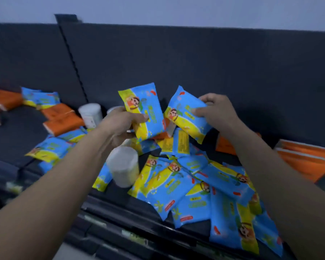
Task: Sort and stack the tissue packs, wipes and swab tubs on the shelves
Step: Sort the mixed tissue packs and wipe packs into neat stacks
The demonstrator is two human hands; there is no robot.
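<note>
Item 1: wipes pack, blue and yellow (144,111). You hold it in your left hand (120,126), thumb across the printed face and fingers curled behind. It is raised above the shelf, its long axis nearly upright, its top leaning a little left and its yellow band down the left edge.

Item 2: second wipes pack (188,115). You pinch it by its upper right end in your right hand (215,109), fingers bent round the edge. It is also held in the air, just beside item 1. Its long axis slants down to the right, with the yellow band along the lower edge.

Item 3: heap of wipes packs (176,186). These lie loose on the dark shelf (17,132) below both of your hands, overlapping and pointing every way.

Item 4: swab tub, white (123,166). It sits under your left wrist, touching the heap. It is blurred, so you cannot tell how it is tilted.

Item 5: second swab tub (90,114). It stands upright, left of your left hand.

Item 6: orange tissue packs (62,120). They lie flat at the left, beside the upright tub.

Item 7: further orange tissue packs (304,160). They lie overlapping at the far right of the shelf.
</note>
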